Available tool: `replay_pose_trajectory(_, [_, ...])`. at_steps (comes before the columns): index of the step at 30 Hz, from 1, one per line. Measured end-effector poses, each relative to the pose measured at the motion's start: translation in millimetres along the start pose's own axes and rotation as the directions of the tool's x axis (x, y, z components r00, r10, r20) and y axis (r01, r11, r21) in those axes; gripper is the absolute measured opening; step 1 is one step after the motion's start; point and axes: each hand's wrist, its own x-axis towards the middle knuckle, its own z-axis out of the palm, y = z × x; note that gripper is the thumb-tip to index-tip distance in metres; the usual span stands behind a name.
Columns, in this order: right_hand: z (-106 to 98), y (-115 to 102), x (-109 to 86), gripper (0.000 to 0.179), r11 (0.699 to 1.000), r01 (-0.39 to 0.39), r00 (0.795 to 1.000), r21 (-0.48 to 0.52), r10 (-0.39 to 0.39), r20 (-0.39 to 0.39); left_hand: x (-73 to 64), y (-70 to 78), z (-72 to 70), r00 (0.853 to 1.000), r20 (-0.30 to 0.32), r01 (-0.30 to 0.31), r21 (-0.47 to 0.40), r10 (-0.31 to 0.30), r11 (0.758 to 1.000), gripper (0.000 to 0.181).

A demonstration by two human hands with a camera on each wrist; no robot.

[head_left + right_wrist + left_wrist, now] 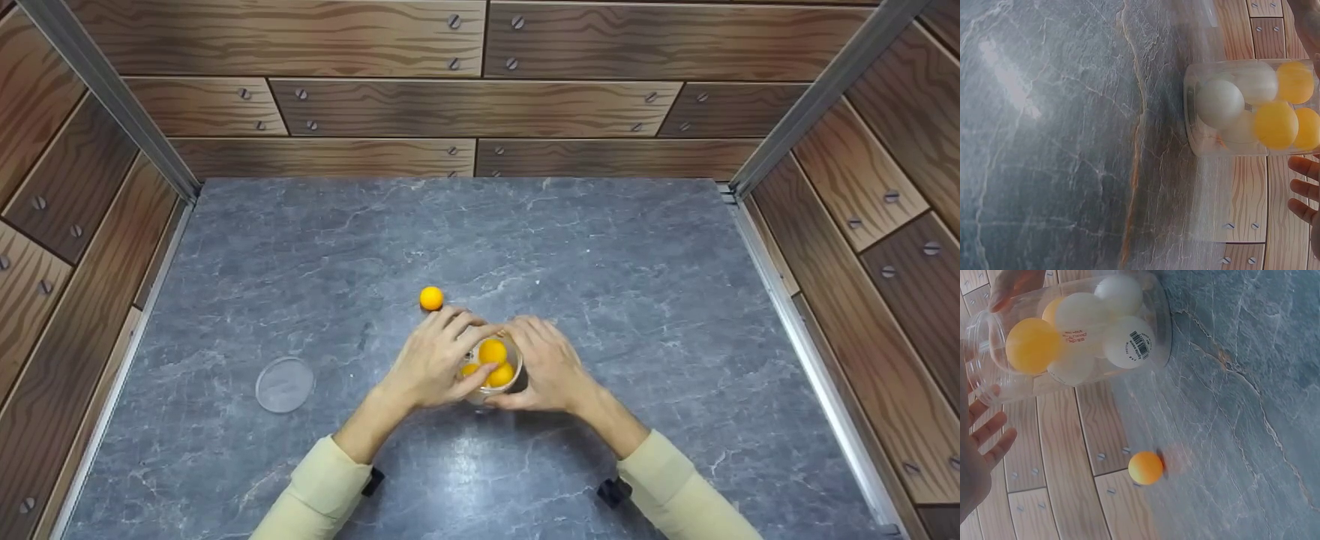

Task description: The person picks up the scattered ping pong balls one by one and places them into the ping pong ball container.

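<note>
A clear plastic jar [1089, 379] stands upright on the table, holding several white ping-pong balls [1220, 104] and orange ping-pong balls [493, 351]. My left hand [435, 360] curves round the left side of its mouth, the thumb reaching across the opening over the balls. From the other side, my right hand [551, 367] holds the rim, thumb at the near edge and fingers at the far edge. Lower fingers of both hands spread off the wall in the wrist views. A loose orange ping-pong ball [431, 298] lies just beyond my left fingers.
A clear round lid [285, 385] lies flat on the grey marbled table [600, 247], left of the hands. Wood-patterned panels [472, 105] wall the back and both sides, with metal rails [817, 390] along the side edges.
</note>
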Motion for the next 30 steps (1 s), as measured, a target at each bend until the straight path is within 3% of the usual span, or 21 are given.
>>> replay_pose_trajectory(15, [-1, -1, -0.5, 0.098, 1.000, -0.006, 1.000, -0.022, 0.007, 0.013, -1.4, -7.9, -3.0, 1.000, -0.010, -0.010, -0.027, 0.010, 1.000, 0.058])
replay_pose_trajectory(24, [-1, 0, -0.4, 0.098, 1.000, 0.001, 1.000, -0.032, -0.001, 0.010, -2.3, -11.3, -9.5, 0.995, 0.096, 0.022, -0.012, -0.021, 1.000, 0.077])
replay_pose_trajectory(30, [-2, -1, 0.1, 0.098, 1.000, 0.006, 1.000, -0.018, -0.006, 0.005, -1.1, -17.3, -14.7, 0.995, 0.093, 0.019, 0.027, -0.022, 0.999, 0.083])
